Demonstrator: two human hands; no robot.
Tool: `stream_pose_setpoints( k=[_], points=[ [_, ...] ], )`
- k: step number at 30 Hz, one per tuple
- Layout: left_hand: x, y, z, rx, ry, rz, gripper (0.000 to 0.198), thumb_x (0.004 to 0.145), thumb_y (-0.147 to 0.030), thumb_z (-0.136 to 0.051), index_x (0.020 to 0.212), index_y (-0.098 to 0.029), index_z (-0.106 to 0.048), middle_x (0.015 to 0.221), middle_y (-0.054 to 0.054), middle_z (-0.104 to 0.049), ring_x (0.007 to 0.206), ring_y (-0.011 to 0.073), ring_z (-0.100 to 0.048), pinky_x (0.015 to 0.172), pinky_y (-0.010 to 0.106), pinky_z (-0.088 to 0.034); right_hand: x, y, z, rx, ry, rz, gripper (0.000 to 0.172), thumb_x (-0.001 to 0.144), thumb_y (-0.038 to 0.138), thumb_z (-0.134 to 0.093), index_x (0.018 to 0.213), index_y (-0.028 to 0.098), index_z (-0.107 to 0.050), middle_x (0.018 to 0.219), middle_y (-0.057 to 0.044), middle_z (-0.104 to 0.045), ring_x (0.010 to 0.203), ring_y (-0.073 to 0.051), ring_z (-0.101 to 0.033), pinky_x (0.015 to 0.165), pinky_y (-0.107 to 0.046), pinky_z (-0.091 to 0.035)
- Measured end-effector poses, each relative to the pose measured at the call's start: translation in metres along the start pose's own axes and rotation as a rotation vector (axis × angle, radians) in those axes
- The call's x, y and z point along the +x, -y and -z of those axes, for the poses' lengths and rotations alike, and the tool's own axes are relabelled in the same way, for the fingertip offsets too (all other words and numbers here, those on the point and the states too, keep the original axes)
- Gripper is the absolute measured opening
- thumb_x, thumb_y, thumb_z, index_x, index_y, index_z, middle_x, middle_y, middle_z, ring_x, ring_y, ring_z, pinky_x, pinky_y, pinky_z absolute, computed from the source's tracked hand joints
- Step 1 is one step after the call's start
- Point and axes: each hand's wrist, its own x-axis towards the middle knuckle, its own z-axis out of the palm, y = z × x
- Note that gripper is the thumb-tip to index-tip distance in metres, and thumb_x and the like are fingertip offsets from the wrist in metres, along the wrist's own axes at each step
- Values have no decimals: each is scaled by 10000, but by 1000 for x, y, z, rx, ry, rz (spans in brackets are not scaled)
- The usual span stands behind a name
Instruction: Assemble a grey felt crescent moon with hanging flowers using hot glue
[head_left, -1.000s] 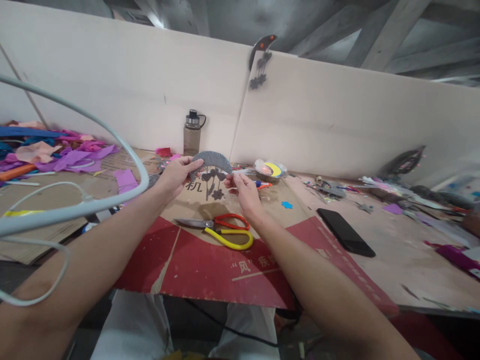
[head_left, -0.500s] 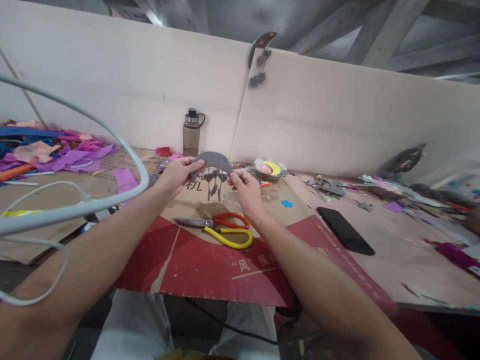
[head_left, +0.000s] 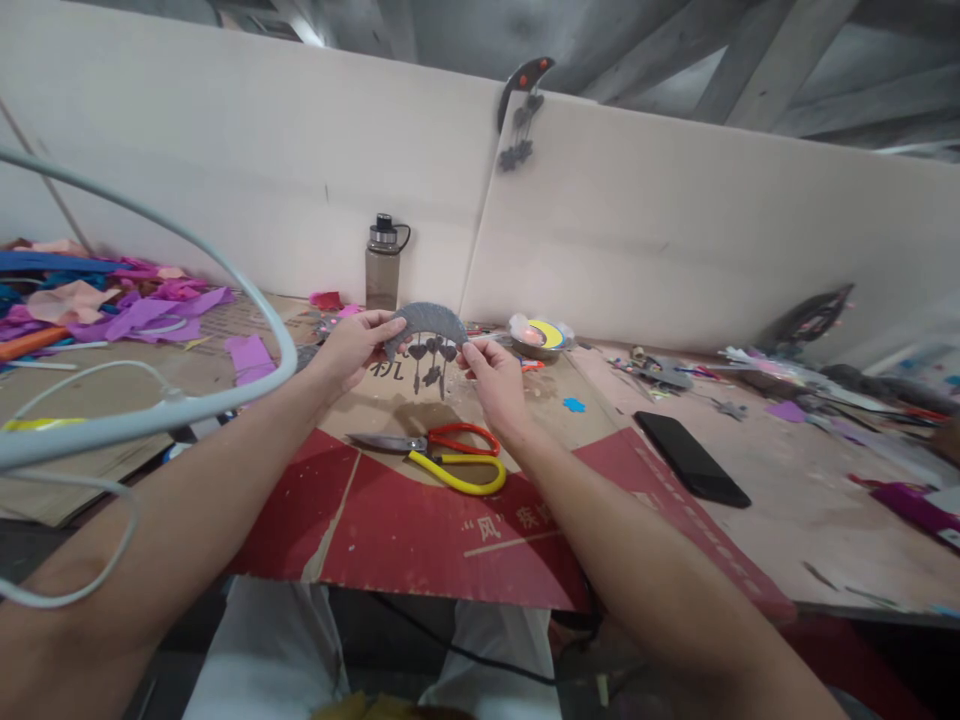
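A grey crescent-shaped hanging ornament (head_left: 431,318) is held up above the table, its tips pointing down. Several dark hearts and small shapes dangle on strings below the curve. My left hand (head_left: 358,345) pinches its left tip, thumb in front. At the right tip, my right hand (head_left: 491,380) grips it between thumb and fingers. Below the ornament lie scissors (head_left: 450,460) with one red and one yellow handle, blades pointing left, on a red and brown cardboard sheet (head_left: 420,540).
A water bottle (head_left: 382,265) stands by the white partition (head_left: 247,160). Coloured scraps (head_left: 127,300) pile up at left, behind a white curved tube (head_left: 225,262). A black phone (head_left: 690,458) lies at right. Another crescent ornament (head_left: 517,95) hangs on the partition's top edge.
Both hands keep hold of the ornament, which has shifted very slightly to the right. The dangling pieces have swung a little. The scissors and other things stay where they were.
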Motion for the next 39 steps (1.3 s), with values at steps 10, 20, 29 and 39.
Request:
stream_pose_setpoints(
  k=[10, 20, 29, 39],
  points=[
    [3, 4, 2, -2, -8, -28, 165, 670, -263, -755, 699, -135, -655, 621, 7, -635, 515, 71, -545, 504, 174, -425, 0, -1, 1, 1, 10, -1, 216, 800, 381, -539, 728, 184, -589, 705, 8, -582, 670, -116, -499, 674, -258, -400],
    [2, 6, 2, 27, 13, -28, 196, 677, -295, -760, 730, -134, -662, 625, 10, -632, 517, 68, -541, 507, 169, -433, 3, -8, 1, -4, 18, -19, 209, 796, 377, -532, 730, 187, -588, 709, 7, -583, 682, -118, -504, 668, -256, -400],
    [2, 6, 1, -7, 7, -1, 204, 666, -287, -771, 728, -130, -656, 622, 12, -636, 514, 74, -554, 506, 175, -444, 1, -4, 1, -13, 12, -28, 217, 788, 390, -532, 721, 189, -580, 702, 4, -587, 677, -125, -507, 659, -263, -399],
    [1, 4, 0, -36, -10, 24, 170, 679, -251, -759, 730, -120, -662, 628, 25, -652, 521, 78, -576, 494, 162, -445, 2, -7, 1, 35, 25, -54, 213, 787, 403, -542, 761, 195, -582, 720, 12, -588, 678, -117, -508, 637, -251, -396]
  ],
)
